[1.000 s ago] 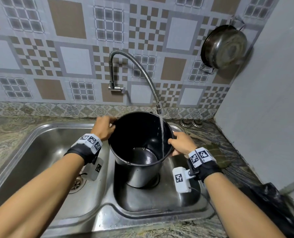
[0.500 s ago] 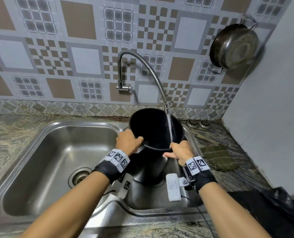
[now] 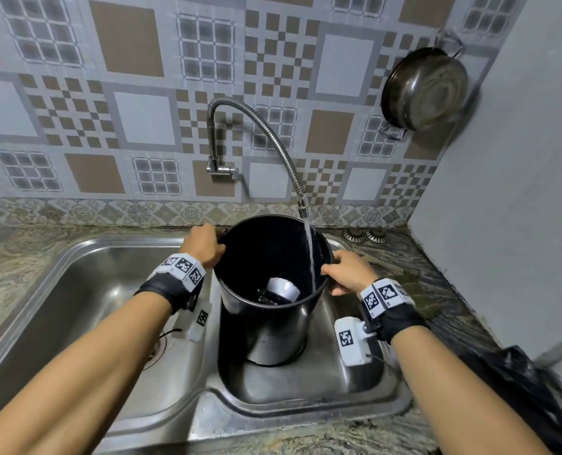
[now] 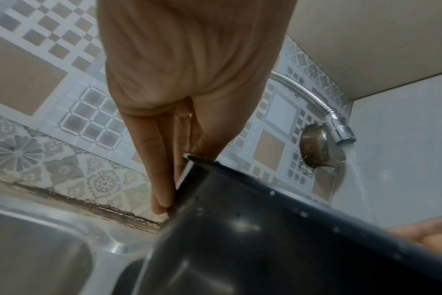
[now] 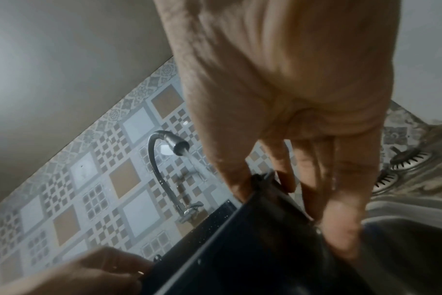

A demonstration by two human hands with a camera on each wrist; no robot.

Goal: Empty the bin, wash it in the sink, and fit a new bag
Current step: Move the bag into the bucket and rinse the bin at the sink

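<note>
A black bin stands in the small right basin of the steel sink, tipped slightly toward me. Water runs from the flexible tap spout down along the bin's inner right wall, and a little water pools at its bottom. My left hand grips the rim on the left, thumb inside and fingers outside, as the left wrist view shows. My right hand grips the rim on the right, pinching it between thumb and fingers.
The large left basin has a drain near my left forearm. A steel pan hangs on the wall at upper right. A black bag lies on the stone counter at right, beside a grey side wall.
The bin had been tilted away with its mouth toward the tap; now it stands nearly upright again, my hands still on its rim. Water keeps running into it.
</note>
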